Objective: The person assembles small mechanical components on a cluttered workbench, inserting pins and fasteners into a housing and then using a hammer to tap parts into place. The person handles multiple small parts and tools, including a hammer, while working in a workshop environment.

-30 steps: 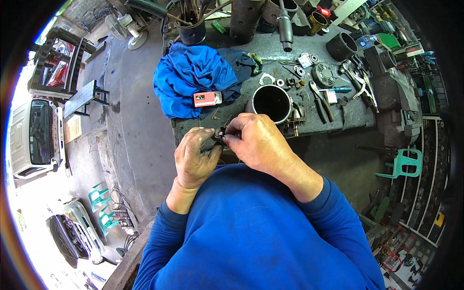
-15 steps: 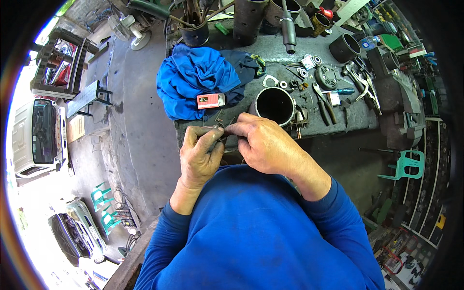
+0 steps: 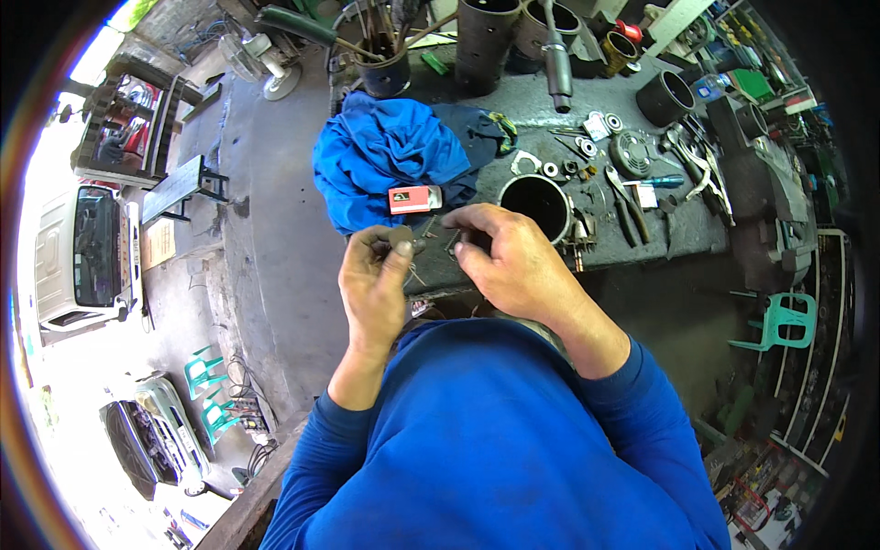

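Note:
My left hand (image 3: 374, 280) pinches a small dark brown block (image 3: 401, 236) between thumb and fingers, just off the bench's near edge. A thin wire hangs below the block. My right hand (image 3: 511, 259) is a short way to the right, its thumb and index finger curled toward each other around a small thin dark piece that I cannot make out. On the bench beyond the hands is an opened red and white small box (image 3: 410, 200), resting against a crumpled blue cloth (image 3: 390, 147). Close to the right fingers stands a dark hollow metal cylinder (image 3: 559, 197).
Pliers (image 3: 626, 206), a blue-handled screwdriver (image 3: 662, 181), bearings and a round finned cover (image 3: 631, 154) lie on the right of the workbench (image 3: 587, 101). Tall metal cylinders (image 3: 484, 46) and a tool pot (image 3: 385, 75) stand at the back. A green chair (image 3: 786, 321) is on the right.
My hands have drawn apart from each other. The left hand has turned so that the dark block now shows in it. The whole view has shifted slightly.

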### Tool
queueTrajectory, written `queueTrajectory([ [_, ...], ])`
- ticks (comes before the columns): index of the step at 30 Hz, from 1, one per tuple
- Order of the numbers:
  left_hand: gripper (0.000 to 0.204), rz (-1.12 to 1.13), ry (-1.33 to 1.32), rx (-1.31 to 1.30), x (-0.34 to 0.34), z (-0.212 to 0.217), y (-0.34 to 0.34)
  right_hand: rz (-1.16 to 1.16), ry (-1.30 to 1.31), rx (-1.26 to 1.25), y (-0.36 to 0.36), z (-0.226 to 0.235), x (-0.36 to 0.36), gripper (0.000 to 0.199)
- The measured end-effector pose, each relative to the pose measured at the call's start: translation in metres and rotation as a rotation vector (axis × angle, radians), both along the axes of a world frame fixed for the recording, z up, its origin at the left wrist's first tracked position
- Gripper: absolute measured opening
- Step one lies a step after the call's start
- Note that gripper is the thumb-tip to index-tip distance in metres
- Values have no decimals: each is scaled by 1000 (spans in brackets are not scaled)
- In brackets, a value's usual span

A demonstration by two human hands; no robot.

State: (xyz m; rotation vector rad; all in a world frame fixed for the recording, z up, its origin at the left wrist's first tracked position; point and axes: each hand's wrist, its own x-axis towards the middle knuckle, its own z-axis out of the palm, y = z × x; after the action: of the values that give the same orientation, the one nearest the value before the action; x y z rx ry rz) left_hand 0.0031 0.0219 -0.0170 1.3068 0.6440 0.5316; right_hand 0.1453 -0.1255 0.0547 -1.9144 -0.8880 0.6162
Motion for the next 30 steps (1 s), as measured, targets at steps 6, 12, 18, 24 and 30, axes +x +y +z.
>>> queueTrajectory([
  [6,20,3,-193,-735,6,7,17,62,54,-5,9,-2,-18,33],
  [12,22,-29,-152,-756,13,15,3,17,276,2,19,-13,-24,28],
  [18,22,63,-218,-757,18,12,-4,5,393,105,18,-28,-27,22],
  [24,22,53,-269,-740,19,8,-3,80,392,56,13,-26,-24,19],
  [30,21,23,-299,-723,17,12,-9,123,432,9,8,-24,-17,22],
])
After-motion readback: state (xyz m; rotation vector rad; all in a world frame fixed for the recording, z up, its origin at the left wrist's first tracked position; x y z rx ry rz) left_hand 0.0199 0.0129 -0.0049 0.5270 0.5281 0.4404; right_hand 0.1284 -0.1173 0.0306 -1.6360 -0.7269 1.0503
